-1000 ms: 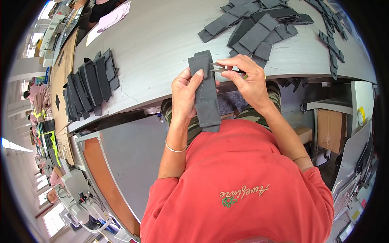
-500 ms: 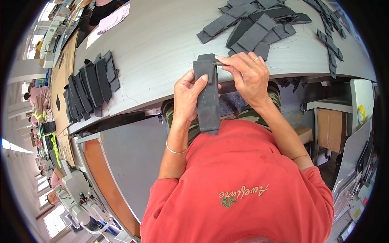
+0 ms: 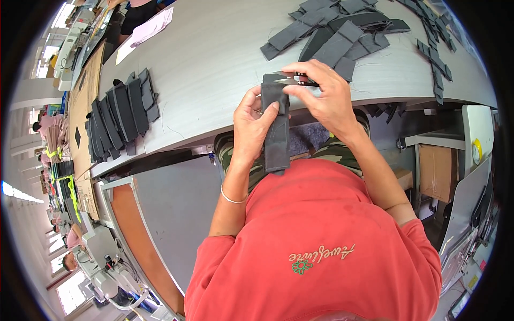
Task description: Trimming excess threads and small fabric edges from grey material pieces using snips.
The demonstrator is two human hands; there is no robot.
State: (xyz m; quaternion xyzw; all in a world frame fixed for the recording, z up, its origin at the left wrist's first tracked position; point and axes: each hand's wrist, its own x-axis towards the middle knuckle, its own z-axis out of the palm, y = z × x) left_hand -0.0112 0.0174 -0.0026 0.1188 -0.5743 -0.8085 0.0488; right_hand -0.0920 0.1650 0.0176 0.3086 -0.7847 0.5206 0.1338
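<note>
My left hand [image 3: 250, 128] grips a long dark grey fabric piece [image 3: 276, 140] that hangs upright over my lap at the front edge of the grey table [image 3: 214, 59]. My right hand [image 3: 324, 96] holds small thread snips [image 3: 292, 80] with metal blades pointing left, touching the top end of the fabric piece. A thin bracelet sits on my left wrist.
A loose heap of dark grey fabric pieces [image 3: 334, 35] lies on the table beyond my hands. A neat row of stacked pieces [image 3: 118, 115] lies at the table's left. More strips [image 3: 433, 59] lie far right. A cardboard box [image 3: 436, 171] stands below right; sewing machines stand lower left.
My hands and the fabric piece have shifted slightly up and right. My right hand has turned so the snips now show at the fabric's top end.
</note>
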